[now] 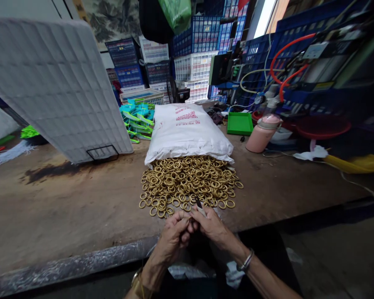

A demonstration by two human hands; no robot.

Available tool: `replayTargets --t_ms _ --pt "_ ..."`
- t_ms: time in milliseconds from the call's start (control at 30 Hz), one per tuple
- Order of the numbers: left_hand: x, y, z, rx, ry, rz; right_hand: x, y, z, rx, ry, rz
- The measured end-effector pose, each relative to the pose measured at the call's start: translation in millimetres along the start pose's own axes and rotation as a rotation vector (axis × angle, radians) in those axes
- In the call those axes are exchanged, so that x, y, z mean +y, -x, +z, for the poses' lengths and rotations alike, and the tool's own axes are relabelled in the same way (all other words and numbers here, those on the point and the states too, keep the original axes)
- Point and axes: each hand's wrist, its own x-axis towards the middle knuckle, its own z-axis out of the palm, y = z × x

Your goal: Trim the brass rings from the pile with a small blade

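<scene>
At the front edge of the table, my left hand and my right hand meet with their fingertips together. My right hand is closed around a slim knife-like tool with a pale grey body and a dark end pointing up and away. The fingers of my left hand are pinched; a small brownish thing shows between the fingertips, mostly hidden. Just beyond both hands lies a heap of brass-coloured rings. It spreads from under the near end of a white sack with red print.
A tall white ribbed panel stands at left. Green and turquoise plastic hangers lie beside the sack. To the right are a green tray, a pink bottle and a machine with red hoses. Stacked crates fill the back.
</scene>
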Motion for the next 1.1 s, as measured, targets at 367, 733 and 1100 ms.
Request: replayTargets --t_ms 367,733,1100 --pt "-8.4 -3.3 -1.9 0.149 0.028 0.05 1.7 12.1 -3.1 0.075 0.626 -0.167" --pt "-11.0 5.0 -0.3 0.139 -0.061 0.026 -4.0 19.9 -11.6 0.147 1.122 -0.067" --pt "-10.9 1.2 9.0 0.033 0.184 -0.079 11.0 17.1 -96.9 0.545 1.12 0.16"
